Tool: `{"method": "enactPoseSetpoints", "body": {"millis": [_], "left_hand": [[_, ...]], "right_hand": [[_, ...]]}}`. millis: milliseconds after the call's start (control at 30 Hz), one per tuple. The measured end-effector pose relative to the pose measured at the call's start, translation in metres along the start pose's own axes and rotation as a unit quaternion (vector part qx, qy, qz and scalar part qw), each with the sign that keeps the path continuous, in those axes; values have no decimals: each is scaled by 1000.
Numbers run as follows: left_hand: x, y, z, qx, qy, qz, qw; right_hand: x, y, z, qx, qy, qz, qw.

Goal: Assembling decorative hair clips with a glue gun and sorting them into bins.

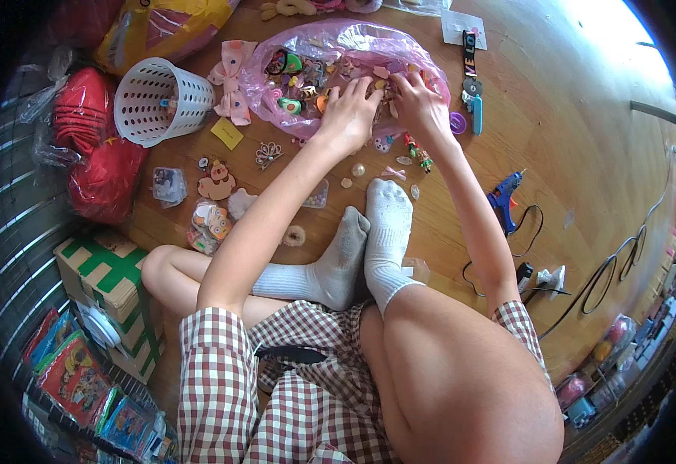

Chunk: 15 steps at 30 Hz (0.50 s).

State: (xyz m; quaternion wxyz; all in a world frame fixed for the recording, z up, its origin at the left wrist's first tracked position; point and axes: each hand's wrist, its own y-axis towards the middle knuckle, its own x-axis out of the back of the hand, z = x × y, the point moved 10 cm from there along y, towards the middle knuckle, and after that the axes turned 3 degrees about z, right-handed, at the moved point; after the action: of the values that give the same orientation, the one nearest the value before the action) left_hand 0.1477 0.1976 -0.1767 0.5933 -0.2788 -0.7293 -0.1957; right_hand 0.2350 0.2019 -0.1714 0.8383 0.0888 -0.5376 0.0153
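A pink plastic bag (345, 32) lies spread open on the floor in front of me, filled with small colourful charms and trinkets (326, 73). My left hand (349, 112) reaches into its middle, fingers apart and bent down on the charms. Beside it, my right hand (421, 107) dips into the right part of the bag, its fingers also apart and the tips partly hidden among the trinkets. Neither hand visibly holds anything. Just below the bag are a red-and-green figure charm (419, 153), a pearl bead (358, 169) and a small pink bow (393, 173).
To the left stand a white perforated basket (191, 97), a bow with a print (235, 73) and red wrapped packages (102, 182). A taped cardboard box (114, 286) sits by my knee. On the right lie a blue glue gun (505, 193), cables (604, 263) and a strap keychain (471, 66).
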Motion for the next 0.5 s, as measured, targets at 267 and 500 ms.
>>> {"method": "enactPoseSetpoints", "body": {"millis": [267,500], "left_hand": [[7,1,13,63,56,20,996],[17,2,24,63,-23,-43,997]], "right_hand": [[-3,15,-17,-29,25,58,998],[10,11,-22,-57,108,57,991]]}}
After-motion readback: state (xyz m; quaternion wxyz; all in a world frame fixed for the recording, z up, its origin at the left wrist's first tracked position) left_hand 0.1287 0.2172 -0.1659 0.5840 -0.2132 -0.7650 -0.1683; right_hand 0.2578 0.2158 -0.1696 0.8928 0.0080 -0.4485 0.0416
